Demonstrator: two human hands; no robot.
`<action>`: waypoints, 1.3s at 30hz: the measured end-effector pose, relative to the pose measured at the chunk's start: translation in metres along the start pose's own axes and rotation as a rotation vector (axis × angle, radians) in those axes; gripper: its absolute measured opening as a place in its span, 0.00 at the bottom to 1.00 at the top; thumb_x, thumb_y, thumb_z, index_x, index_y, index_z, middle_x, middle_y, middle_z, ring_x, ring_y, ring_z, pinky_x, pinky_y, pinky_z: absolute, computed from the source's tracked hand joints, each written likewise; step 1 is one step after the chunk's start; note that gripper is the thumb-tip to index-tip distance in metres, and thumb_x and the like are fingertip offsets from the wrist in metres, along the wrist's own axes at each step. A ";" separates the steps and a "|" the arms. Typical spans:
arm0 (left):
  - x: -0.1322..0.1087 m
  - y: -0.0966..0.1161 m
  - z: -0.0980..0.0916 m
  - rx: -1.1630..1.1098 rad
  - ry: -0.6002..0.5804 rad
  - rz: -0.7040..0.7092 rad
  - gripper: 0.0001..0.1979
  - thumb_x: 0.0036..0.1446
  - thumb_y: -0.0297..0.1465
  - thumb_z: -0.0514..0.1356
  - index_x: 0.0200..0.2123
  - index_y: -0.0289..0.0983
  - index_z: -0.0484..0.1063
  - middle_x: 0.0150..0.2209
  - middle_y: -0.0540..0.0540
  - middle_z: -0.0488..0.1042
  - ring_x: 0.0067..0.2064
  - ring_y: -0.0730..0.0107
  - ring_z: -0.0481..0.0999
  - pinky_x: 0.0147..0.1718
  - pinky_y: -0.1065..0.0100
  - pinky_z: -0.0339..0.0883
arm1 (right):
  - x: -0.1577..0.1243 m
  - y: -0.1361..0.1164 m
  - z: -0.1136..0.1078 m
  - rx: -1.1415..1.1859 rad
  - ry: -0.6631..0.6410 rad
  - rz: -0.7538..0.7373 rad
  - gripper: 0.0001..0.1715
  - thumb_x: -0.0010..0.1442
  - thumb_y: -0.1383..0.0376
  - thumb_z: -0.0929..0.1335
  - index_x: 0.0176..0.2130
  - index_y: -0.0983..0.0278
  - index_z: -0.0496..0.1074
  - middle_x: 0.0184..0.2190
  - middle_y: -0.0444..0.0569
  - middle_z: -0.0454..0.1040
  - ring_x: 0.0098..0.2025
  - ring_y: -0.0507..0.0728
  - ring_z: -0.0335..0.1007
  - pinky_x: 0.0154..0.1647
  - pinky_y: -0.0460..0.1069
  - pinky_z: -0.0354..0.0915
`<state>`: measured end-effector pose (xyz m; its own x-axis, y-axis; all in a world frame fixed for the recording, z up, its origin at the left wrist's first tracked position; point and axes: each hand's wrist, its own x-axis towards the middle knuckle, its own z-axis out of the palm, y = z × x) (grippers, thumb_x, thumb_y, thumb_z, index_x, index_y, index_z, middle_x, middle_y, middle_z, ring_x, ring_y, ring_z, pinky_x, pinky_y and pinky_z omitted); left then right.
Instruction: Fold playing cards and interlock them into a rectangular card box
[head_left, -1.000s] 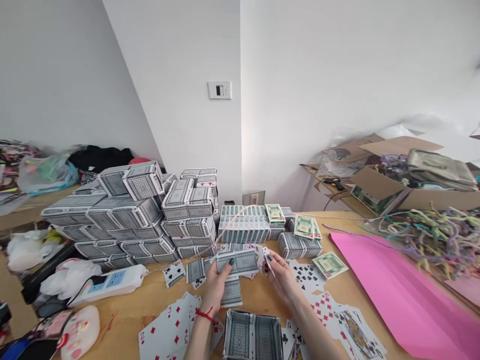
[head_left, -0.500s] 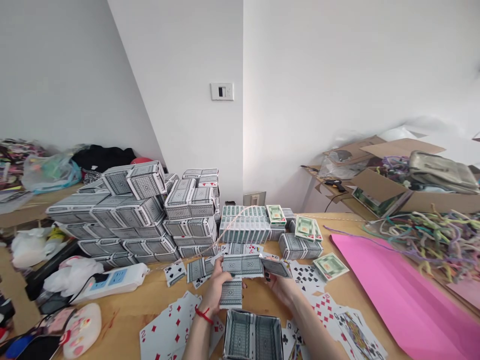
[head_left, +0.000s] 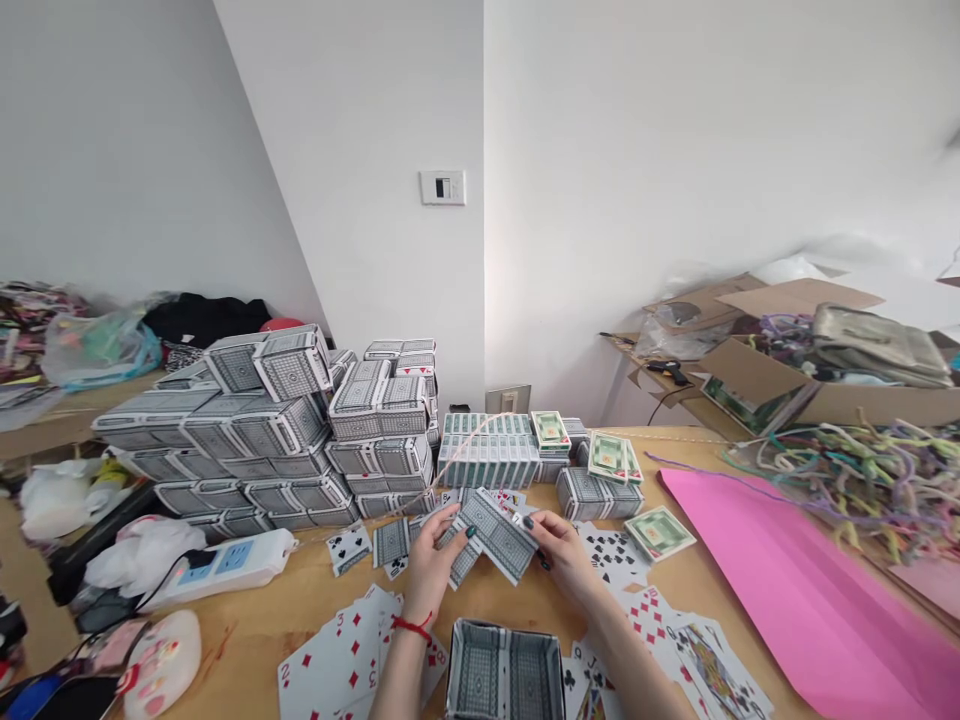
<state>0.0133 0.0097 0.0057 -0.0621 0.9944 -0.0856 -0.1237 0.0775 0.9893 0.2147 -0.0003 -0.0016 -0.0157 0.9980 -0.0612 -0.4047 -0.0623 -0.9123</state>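
Both hands hold folded playing cards with grey patterned backs above the table. My left hand (head_left: 433, 562), a red string at its wrist, pinches one card piece (head_left: 466, 566) between thumb and fingers. A longer card piece (head_left: 501, 537) lies tilted across it, its right end gripped by my right hand (head_left: 564, 552). The two pieces overlap; whether they are joined I cannot tell. Below my hands stands an open box made of cards (head_left: 505, 670), with two sections showing. Loose playing cards (head_left: 330, 655) lie face up left of it, and a queen card (head_left: 709, 655) among others on the right.
Stacked card blocks (head_left: 262, 425) rise at the back left, beside a row of green card packs (head_left: 491, 450). A white power strip (head_left: 232, 565) lies left. Pink paper (head_left: 795, 600), tangled pipe cleaners (head_left: 862, 490) and a cardboard box (head_left: 862, 405) occupy the right.
My hands have come closer together. The long card piece has turned from level to slanting down to the right, and my right hand now grips its end.
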 end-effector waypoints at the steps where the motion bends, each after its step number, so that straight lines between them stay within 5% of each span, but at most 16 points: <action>1: 0.001 -0.001 -0.001 0.027 0.044 0.027 0.20 0.40 0.35 0.65 0.40 0.37 0.71 0.44 0.40 0.73 0.49 0.56 0.69 0.46 0.62 0.62 | 0.000 0.000 0.000 -0.022 -0.012 0.008 0.17 0.44 0.55 0.72 0.24 0.65 0.68 0.19 0.40 0.63 0.19 0.47 0.53 0.19 0.43 0.47; 5: 0.000 -0.002 -0.001 -0.086 0.178 0.070 0.15 0.43 0.34 0.62 0.37 0.37 0.69 0.40 0.43 0.73 0.44 0.62 0.71 0.42 0.65 0.64 | 0.000 0.000 0.002 -0.087 -0.091 0.061 0.17 0.45 0.55 0.72 0.24 0.65 0.67 0.16 0.38 0.61 0.16 0.45 0.49 0.16 0.43 0.43; 8: -0.005 0.005 0.001 -0.278 0.147 -0.047 0.18 0.44 0.34 0.61 0.41 0.40 0.66 0.44 0.45 0.71 0.39 0.65 0.73 0.32 0.67 0.67 | 0.000 0.000 0.002 -0.099 -0.143 0.135 0.17 0.44 0.55 0.72 0.25 0.65 0.68 0.13 0.36 0.60 0.13 0.43 0.44 0.14 0.42 0.40; 11: -0.010 0.010 0.004 -0.422 0.099 -0.154 0.20 0.45 0.35 0.61 0.44 0.42 0.64 0.47 0.46 0.70 0.37 0.66 0.74 0.28 0.68 0.68 | 0.000 -0.003 0.003 -0.043 -0.159 0.195 0.17 0.43 0.57 0.73 0.30 0.65 0.71 0.17 0.39 0.66 0.15 0.45 0.52 0.15 0.41 0.46; 17: -0.009 0.011 0.010 -0.756 -0.056 -0.165 0.17 0.46 0.33 0.61 0.43 0.41 0.65 0.40 0.47 0.73 0.39 0.65 0.74 0.36 0.63 0.68 | -0.002 -0.005 0.001 0.061 -0.143 0.285 0.20 0.41 0.60 0.75 0.35 0.66 0.74 0.26 0.48 0.75 0.23 0.50 0.67 0.24 0.44 0.59; 23: -0.011 0.009 0.020 -0.455 -0.186 -0.174 0.11 0.44 0.31 0.62 0.34 0.37 0.68 0.34 0.45 0.74 0.36 0.63 0.74 0.33 0.66 0.66 | 0.004 0.008 -0.001 -0.045 -0.153 0.268 0.22 0.39 0.60 0.75 0.36 0.63 0.74 0.23 0.44 0.74 0.18 0.47 0.63 0.18 0.42 0.53; 27: -0.011 0.003 0.020 -0.300 -0.165 -0.214 0.07 0.44 0.34 0.61 0.26 0.37 0.67 0.27 0.47 0.73 0.32 0.64 0.73 0.30 0.67 0.66 | 0.005 0.013 0.000 -0.073 -0.179 0.226 0.17 0.39 0.60 0.75 0.32 0.63 0.75 0.22 0.43 0.73 0.19 0.47 0.62 0.20 0.43 0.54; 34: -0.007 -0.008 0.014 -0.207 -0.039 -0.255 0.12 0.42 0.39 0.61 0.27 0.37 0.67 0.27 0.49 0.72 0.27 0.69 0.71 0.22 0.72 0.61 | -0.003 0.000 0.001 0.173 -0.163 0.176 0.12 0.42 0.62 0.75 0.26 0.65 0.72 0.21 0.41 0.67 0.21 0.46 0.58 0.23 0.42 0.56; 39: -0.009 -0.001 0.015 -0.306 -0.026 -0.258 0.14 0.39 0.40 0.64 0.24 0.37 0.67 0.22 0.50 0.69 0.22 0.71 0.68 0.21 0.71 0.61 | -0.005 -0.006 0.000 0.264 -0.088 0.116 0.13 0.49 0.60 0.71 0.24 0.65 0.68 0.13 0.36 0.59 0.12 0.42 0.46 0.13 0.40 0.46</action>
<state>0.0289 0.0013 0.0077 0.0339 0.9469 -0.3196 -0.4217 0.3035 0.8544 0.2169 -0.0045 0.0043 -0.1500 0.9822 -0.1132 -0.6193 -0.1826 -0.7636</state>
